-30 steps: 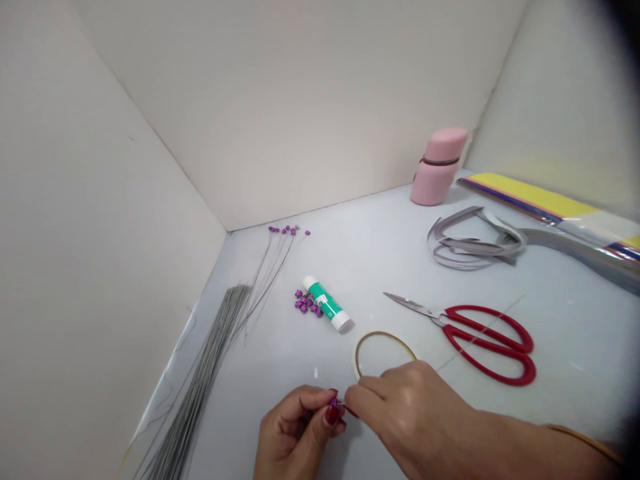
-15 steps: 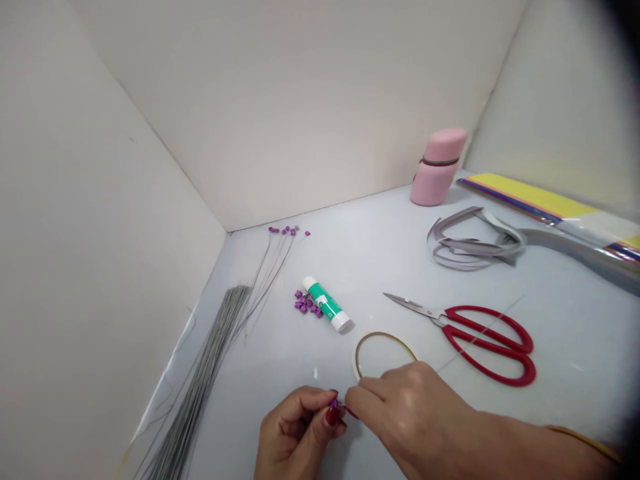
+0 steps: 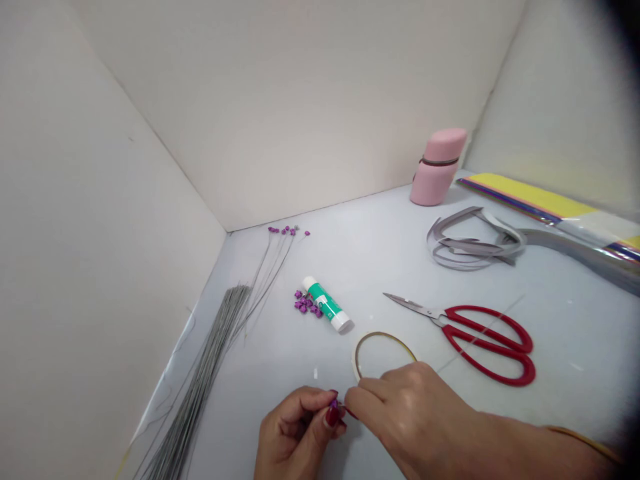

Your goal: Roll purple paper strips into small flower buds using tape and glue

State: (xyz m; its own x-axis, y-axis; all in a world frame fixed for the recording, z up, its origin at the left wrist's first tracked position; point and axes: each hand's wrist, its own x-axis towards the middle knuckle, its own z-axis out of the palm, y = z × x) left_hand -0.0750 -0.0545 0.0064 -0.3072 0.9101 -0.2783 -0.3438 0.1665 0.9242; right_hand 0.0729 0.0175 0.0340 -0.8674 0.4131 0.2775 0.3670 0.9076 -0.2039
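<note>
My left hand (image 3: 300, 430) pinches a small purple paper star (image 3: 334, 404) between thumb and forefinger, low in the middle of the view. Close against it, my right hand (image 3: 400, 407) is closed at the fingertips, which touch the star's right side. A thin grey wire (image 3: 480, 335) runs out from behind my right hand, up across the scissors; its held part is mostly hidden by the fingers. Just beyond my right hand lies a narrow roll of tape (image 3: 357, 353), partly covered by the knuckles.
Purple stars (image 3: 303, 305) lie beside a glue stick (image 3: 327, 305). Left is a bundle of grey wires (image 3: 200, 380); several star-tipped wires (image 3: 273, 267) lie beyond. Red-handled scissors (image 3: 480, 340), grey paper strips (image 3: 475, 243), a pink bottle (image 3: 437, 170) and a yellow packet (image 3: 540, 197) are right.
Almost nothing differs. Both hands keep their place at the star, with at most a slight shift of the fingers.
</note>
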